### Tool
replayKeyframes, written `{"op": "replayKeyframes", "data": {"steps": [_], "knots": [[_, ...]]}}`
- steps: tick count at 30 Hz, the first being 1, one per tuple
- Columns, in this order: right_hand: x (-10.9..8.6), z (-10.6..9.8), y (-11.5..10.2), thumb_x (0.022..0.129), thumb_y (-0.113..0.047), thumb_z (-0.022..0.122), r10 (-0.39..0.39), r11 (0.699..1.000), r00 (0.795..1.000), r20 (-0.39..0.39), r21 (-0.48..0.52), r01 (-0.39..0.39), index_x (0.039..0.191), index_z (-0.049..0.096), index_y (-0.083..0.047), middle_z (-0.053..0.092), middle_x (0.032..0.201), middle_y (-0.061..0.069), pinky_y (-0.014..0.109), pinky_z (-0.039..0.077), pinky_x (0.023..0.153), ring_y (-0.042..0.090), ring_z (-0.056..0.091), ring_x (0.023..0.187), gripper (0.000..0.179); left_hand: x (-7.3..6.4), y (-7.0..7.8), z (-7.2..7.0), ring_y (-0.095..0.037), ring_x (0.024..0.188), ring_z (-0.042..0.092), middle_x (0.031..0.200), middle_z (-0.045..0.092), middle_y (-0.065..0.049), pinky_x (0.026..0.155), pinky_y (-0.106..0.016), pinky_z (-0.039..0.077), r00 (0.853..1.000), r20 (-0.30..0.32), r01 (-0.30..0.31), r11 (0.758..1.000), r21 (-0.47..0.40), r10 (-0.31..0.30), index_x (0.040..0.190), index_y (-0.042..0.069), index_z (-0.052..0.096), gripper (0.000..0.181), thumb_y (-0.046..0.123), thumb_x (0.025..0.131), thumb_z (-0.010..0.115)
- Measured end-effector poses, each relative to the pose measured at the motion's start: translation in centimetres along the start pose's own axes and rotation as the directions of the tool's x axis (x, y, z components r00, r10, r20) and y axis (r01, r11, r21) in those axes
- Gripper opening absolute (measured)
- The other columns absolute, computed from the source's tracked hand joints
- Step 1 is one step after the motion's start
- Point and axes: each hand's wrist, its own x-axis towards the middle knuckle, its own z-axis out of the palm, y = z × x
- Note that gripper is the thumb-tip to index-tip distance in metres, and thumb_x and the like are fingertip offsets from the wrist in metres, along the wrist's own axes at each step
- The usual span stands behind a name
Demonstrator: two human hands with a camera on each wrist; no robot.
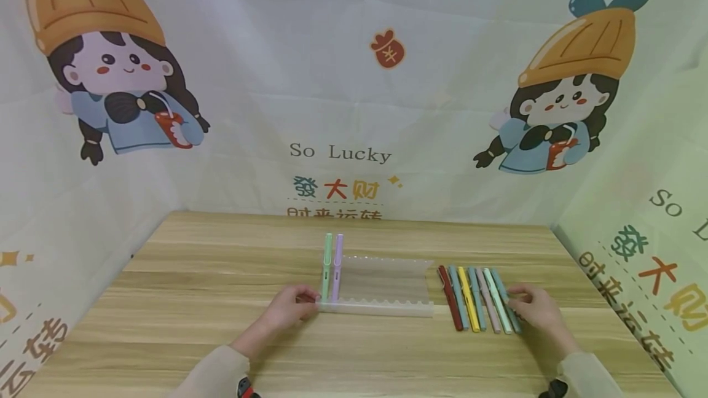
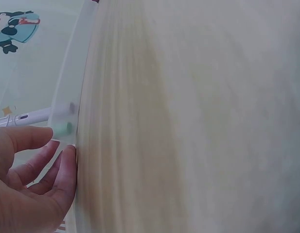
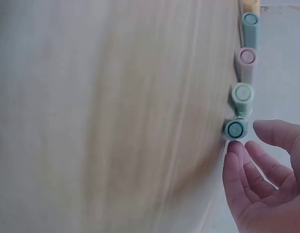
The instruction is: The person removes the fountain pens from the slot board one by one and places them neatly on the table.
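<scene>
A clear plastic pen stand [image 1: 381, 308] with a notched front edge lies at the middle of the table. My left hand [image 1: 291, 307] pinches its left end between thumb and fingers. Two capped pens, a green pen [image 1: 327, 266] and a purple pen [image 1: 337, 266], sit side by side in its leftmost notches. To the right, several capped pens lie in a slanted row, from a red pen [image 1: 450, 300] to a blue-green pen [image 1: 506, 301]. My right hand [image 1: 533, 309] is at that last pen, its loosely bent fingers and thumb on either side of the barrel's end [image 3: 236, 129].
The wood-grain table [image 1: 354, 361] carries the stand and pens. Printed cloth [image 1: 442, 109] with cartoon figures and lettering hangs behind and along both sides. Between the red and blue-green pens lie a yellow pen [image 1: 468, 297], a mint pen [image 1: 497, 300] and others.
</scene>
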Motion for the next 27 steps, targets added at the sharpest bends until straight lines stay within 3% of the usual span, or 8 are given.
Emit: {"op": "replayKeyframes", "data": {"steps": [4,13,20,27], "knots": [[-0.3,0.0,-0.4,0.082,-0.007,0.055,0.004,1.0,1.0,-0.017,-0.008,-0.004,0.104,0.054,0.011,0.06,0.08,0.014,0.03,0.043,0.054,0.019,0.055,0.064,0.029,0.1,0.0,0.0,-0.016,0.071,0.052,0.081,0.056,-0.007,0.061,-0.031,0.048,1.0,-0.001,0.003,1.0,-0.007,-0.003,0.094,-0.007,0.058,0.019,0.0,0.077,0.062],[-0.9,0.2,-2.7,0.085,-0.014,0.056,-0.041,0.999,0.997,-0.071,-0.037,0.039,0.106,0.056,0.009,0.06,0.089,0.019,0.04,0.046,0.065,0.035,0.055,0.084,0.032,0.2,-0.2,0.0,-0.016,0.07,0.052,0.079,0.056,-0.006,0.059,-0.03,0.048,1.0,0.0,-0.012,1.0,-0.01,0.012,0.092,-0.008,0.057,0.018,-0.002,0.076,0.061],[-1.0,1.4,-4.9,0.083,-0.01,0.057,-0.095,0.995,0.993,-0.074,0.0,0.095,0.104,0.058,0.006,0.061,0.083,0.009,0.035,0.045,0.063,0.026,0.056,0.079,0.026,0.2,-0.2,0.0,-0.016,0.069,0.052,0.079,0.056,-0.007,0.059,-0.03,0.048,1.0,0.001,-0.019,1.0,-0.012,0.019,0.092,-0.008,0.057,0.018,-0.003,0.076,0.061],[-1.3,3.3,-6.9,0.082,-0.008,0.058,-0.08,0.992,0.997,-0.023,0.097,0.082,0.103,0.059,0.003,0.059,0.08,0.004,0.028,0.044,0.058,0.017,0.055,0.072,0.024,0.2,-0.3,0.0,-0.015,0.069,0.052,0.079,0.056,-0.007,0.059,-0.03,0.048,1.0,0.001,-0.014,1.0,-0.012,0.014,0.093,-0.008,0.057,0.018,-0.002,0.076,0.061]]}}
